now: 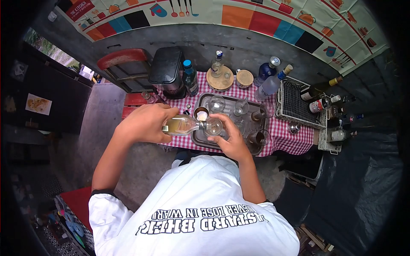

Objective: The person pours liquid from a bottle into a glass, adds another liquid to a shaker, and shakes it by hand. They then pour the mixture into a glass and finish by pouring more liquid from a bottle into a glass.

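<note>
My left hand is wrapped round a clear bottle of yellowish liquid, tipped sideways with its neck to the right. The bottle's mouth meets the rim of a clear glass, which my right hand holds between thumb and fingers. Just above the bottle neck is a small round metal cup. Both hands are over the left part of a brown tray, where more glasses stand. Whether liquid is flowing cannot be made out.
A checked cloth covers the table. Behind the tray are a blue-capped bottle, a black bin-like container, a wooden round and blue bottles. A wire basket with bottles stands right, a red chair left.
</note>
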Tool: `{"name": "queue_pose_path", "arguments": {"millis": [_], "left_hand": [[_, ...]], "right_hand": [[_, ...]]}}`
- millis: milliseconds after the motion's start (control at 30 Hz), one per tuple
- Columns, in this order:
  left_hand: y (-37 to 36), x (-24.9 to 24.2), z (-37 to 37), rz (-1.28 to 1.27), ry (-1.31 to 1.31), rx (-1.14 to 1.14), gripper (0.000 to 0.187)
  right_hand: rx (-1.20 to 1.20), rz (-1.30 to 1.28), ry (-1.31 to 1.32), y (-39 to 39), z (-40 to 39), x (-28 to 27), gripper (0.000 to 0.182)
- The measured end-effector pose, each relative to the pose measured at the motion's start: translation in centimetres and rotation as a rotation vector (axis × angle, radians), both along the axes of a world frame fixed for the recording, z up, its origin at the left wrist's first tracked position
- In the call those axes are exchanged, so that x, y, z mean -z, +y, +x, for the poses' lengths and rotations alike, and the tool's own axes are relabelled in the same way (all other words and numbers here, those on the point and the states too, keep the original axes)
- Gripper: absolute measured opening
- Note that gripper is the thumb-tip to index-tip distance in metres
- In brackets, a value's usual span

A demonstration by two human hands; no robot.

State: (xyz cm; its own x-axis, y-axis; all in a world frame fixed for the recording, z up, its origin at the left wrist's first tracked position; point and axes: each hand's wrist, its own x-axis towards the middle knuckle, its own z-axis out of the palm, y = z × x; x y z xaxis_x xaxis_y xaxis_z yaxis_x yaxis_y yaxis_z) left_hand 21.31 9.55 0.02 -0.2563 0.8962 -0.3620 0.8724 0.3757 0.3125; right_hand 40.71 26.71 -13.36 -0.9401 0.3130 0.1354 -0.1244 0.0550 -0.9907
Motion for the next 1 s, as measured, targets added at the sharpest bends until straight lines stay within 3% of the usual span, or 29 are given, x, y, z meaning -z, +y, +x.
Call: {"name": "queue_pose_path", "arguments": {"millis": [733, 1000], "left_hand": [[0.72, -0.53, 0.04, -0.016, 0.009, 0.033, 0.055], [0.46, -0.53, -0.18, 0.093, -0.022, 0.033, 0.045]], "right_hand": [[-0.013, -0.007, 0.007, 0.57, 0.17, -0.38, 0.059], [-0.025, -0.038, 0.017, 0.83, -0.22, -0.3, 0.06]]}}
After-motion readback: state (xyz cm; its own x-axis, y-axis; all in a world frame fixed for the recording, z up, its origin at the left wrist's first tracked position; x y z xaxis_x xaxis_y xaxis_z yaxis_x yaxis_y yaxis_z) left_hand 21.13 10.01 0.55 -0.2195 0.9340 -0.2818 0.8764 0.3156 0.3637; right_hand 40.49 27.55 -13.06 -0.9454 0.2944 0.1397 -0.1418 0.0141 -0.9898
